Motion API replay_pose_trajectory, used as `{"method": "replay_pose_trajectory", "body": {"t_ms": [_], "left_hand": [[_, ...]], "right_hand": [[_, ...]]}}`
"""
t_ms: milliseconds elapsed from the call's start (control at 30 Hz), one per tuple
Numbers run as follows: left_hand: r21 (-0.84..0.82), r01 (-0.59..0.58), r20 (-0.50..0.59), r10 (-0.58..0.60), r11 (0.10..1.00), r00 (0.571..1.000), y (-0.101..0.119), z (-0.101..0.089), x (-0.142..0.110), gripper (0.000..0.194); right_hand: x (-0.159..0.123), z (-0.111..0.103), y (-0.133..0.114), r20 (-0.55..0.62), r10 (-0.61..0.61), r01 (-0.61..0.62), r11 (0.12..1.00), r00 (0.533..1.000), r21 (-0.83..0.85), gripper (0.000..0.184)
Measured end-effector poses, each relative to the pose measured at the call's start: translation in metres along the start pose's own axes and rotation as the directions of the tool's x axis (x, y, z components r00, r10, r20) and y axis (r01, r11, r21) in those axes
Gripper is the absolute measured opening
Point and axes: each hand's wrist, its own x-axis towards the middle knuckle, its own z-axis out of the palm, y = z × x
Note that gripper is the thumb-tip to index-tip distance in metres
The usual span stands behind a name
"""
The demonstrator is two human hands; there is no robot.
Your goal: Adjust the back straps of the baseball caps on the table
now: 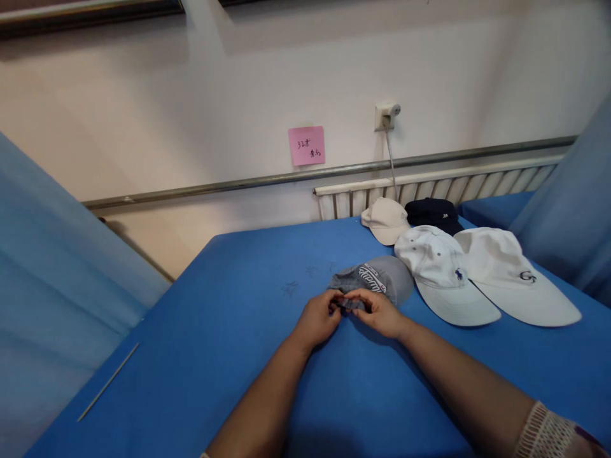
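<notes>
A grey baseball cap [394,277] with white lettering lies on the blue table, its brim pointing right. My left hand [319,318] pinches the near edge of this cap with thumb and fingers. Close beside it, my right hand [377,313] also has its fingers closed on the same edge, where the fabric looks bunched. The fingertips partly hide that edge. Just right of the grey cap rests a white cap [432,261] with a small dark blue emblem.
A white long-brimmed cap [506,267], a beige cap [386,217] and a black cap [432,211] lie at the right. A thin stick [109,381] lies left on the table [229,381]. Behind are a radiator [429,187] and metal rail [229,184]; a blue curtain [62,273] hangs left.
</notes>
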Motion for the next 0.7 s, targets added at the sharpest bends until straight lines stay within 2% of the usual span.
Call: {"method": "replay_pose_trajectory", "body": {"t_ms": [100,200,333,433,500,600,633,667,700], "left_hand": [[0.130,-0.054,0.016,0.053,0.990,0.998,-0.002,0.000,0.001,0.023],[0.235,-0.045,-0.050,0.059,0.971,0.997,-0.005,-0.001,0.002,0.022],[0.342,0.072,-0.210,0.001,0.937,0.978,-0.016,-0.010,0.006,0.022],[0.309,0.172,-0.341,-0.059,0.936,0.938,-0.028,-0.022,0.009,0.022],[0.205,0.188,-0.451,-0.077,0.961,0.889,-0.032,-0.029,0.010,0.028],[0.043,0.126,-0.647,-0.069,0.991,0.760,-0.029,-0.031,0.007,0.045],[0.015,0.094,-0.664,-0.060,0.995,0.746,-0.026,-0.029,0.006,0.047],[-0.017,0.067,-0.632,-0.062,0.998,0.772,-0.022,-0.026,0.004,0.045],[-0.049,0.043,-0.555,-0.063,0.998,0.830,-0.018,-0.021,0.002,0.039]], "right_hand": [[0.001,-0.002,-0.002,0.034,-0.025,0.025,1.000,0.999,0.005,0.030],[0.000,-0.004,-0.008,0.081,-0.001,-0.001,1.000,0.997,0.022,0.028],[-0.005,-0.008,-0.015,0.174,0.028,-0.035,0.999,0.984,0.037,0.023],[-0.009,-0.009,-0.018,0.212,0.040,-0.051,0.998,0.976,0.047,0.017],[-0.010,-0.008,-0.017,0.137,0.038,-0.047,0.997,0.990,0.061,0.022],[-0.009,-0.007,-0.014,-0.031,0.028,-0.025,0.994,0.999,0.104,0.032],[-0.008,-0.006,-0.014,-0.075,0.027,-0.020,0.995,0.997,0.101,0.033],[-0.008,-0.006,-0.014,-0.113,0.019,-0.009,0.996,0.993,0.087,0.032],[-0.008,-0.006,-0.014,-0.145,0.007,0.002,0.998,0.989,0.063,0.030]]}}
